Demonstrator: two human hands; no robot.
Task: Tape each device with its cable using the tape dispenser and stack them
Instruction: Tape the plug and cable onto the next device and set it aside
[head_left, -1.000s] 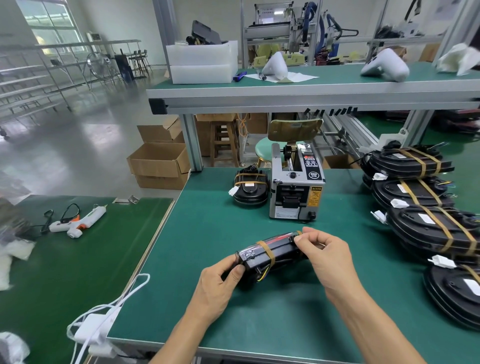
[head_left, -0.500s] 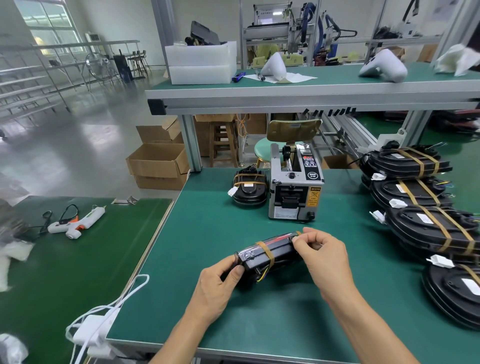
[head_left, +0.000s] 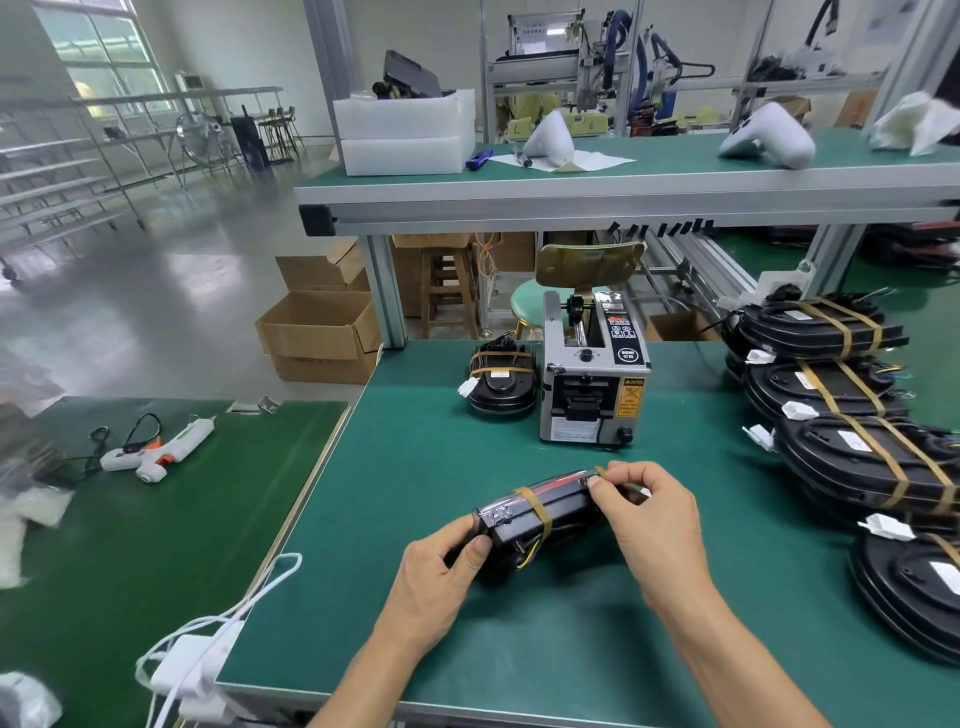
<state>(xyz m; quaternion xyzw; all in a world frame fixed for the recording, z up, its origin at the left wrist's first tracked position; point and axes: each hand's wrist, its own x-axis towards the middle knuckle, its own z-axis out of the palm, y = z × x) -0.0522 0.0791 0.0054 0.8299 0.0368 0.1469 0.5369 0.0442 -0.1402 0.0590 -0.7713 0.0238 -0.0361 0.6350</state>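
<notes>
- Across the green surface (head_left: 415, 467), work appears well advanced: along the right edge lies an overlapping row of black devices (head_left: 857, 452), each already crossed by tan tape bands with white connectors poking out.
- Behind the working spot stands the tape dispenser (head_left: 592, 384), upright and untouched at this moment; no cut strip can be made out at its mouth, though the slot is too small to read with confidence.
- Just left of the dispenser sits one more taped device (head_left: 503, 384) on its own (whether it begins a second stack or merely waits to be moved, I cannot tell).
- Near the front edge, the device in hand (head_left: 540, 514) is held on its side just above the surface; one tan band (head_left: 535, 512) already wraps its middle, holding the coloured cable wires against the body.
- Left hand (head_left: 441, 577) has a firm grip round the device's lower left end, thumb on its face.
- Right hand (head_left: 644, 514) pinches narrowly at the upper right end, apparently pressing down a second tan strip (head_left: 600, 472).
- Judged remaining: finish smoothing that strip, then set this device on the row; no untaped devices are visible.
</notes>
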